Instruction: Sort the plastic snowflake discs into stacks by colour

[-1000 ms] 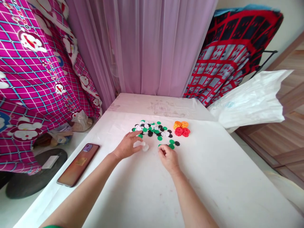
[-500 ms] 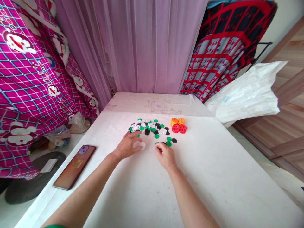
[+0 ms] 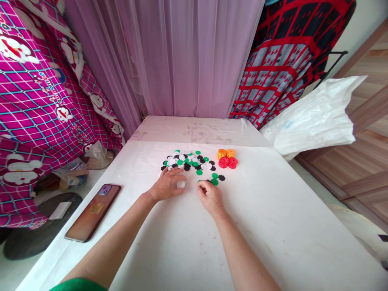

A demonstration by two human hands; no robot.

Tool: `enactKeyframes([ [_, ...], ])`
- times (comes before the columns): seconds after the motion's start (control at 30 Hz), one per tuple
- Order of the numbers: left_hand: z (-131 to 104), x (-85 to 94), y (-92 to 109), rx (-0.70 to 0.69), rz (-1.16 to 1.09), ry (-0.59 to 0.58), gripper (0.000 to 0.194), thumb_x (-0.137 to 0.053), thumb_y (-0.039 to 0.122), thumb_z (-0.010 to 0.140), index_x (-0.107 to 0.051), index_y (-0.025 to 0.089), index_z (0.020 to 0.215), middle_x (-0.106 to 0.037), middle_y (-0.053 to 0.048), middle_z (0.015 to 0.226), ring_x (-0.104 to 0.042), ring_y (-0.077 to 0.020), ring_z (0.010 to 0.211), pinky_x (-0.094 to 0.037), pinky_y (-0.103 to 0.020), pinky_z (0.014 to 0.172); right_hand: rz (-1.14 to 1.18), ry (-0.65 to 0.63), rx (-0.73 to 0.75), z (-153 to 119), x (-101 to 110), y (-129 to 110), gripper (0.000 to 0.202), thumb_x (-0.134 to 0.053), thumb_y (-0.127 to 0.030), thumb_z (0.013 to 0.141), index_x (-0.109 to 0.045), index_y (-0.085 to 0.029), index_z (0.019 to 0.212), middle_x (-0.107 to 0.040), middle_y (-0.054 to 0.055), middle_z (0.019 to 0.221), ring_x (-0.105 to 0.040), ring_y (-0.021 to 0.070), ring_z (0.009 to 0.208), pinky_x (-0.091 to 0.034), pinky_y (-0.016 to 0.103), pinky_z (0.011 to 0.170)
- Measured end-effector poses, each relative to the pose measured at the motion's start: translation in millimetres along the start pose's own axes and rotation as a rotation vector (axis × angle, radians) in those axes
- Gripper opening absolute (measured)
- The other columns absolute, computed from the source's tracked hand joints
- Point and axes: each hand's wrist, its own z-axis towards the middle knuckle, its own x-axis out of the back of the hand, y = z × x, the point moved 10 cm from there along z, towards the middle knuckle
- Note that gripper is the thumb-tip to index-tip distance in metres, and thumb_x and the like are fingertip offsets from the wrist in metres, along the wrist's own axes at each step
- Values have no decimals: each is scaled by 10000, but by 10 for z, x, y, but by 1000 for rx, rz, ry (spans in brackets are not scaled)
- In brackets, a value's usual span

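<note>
Near the middle of the table, my left hand (image 3: 165,186) curls its thumb and fingers around a small stack of white snowflake discs (image 3: 181,184). To the right, my right hand (image 3: 210,197) is closed in a pinch; whatever it may hold is hidden by the fingers. Just beyond both hands spreads a loose heap of green, black and white scalloped discs (image 3: 195,163). A few green and black discs (image 3: 215,182) lie right by my right hand's fingers. Farther right stand orange stacks (image 3: 226,153) and red stacks (image 3: 228,162) of the same discs.
A phone (image 3: 93,212) lies face down on the white-covered table (image 3: 257,226) at the left. A white plastic bag (image 3: 315,115) stands against the right edge. Beyond the table hang a purple curtain (image 3: 197,56), a pink patterned cloth (image 3: 45,101) and a red-black blanket (image 3: 281,56).
My left hand's fingers have closed in more around the white stack. My right hand stays pinched in nearly the same spot. The view has shifted slightly.
</note>
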Motion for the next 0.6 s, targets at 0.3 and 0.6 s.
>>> enactKeyframes([
  [0.3, -64, 45, -46, 38, -5, 15, 579, -708, 471, 766, -600, 299, 1308, -505, -84, 1504, -401, -324, 1426, -207, -602, 1194, 22, -13, -10, -8, 2, 18, 176, -499, -249, 814, -674, -234, 820, -713, 17, 755, -621, 148, 641, -465, 245, 650],
  [0.6, -742, 433, -899, 446, -59, 494, 415, -418, 376, 913, -626, 214, 1233, -685, -101, 1273, -607, -257, 1219, -486, -435, 1041, -109, 75, 29, -18, -157, -521, 413, -671, -411, 787, -602, -197, 1133, -678, 95, 1010, -618, 223, 862, -491, 329, 775],
])
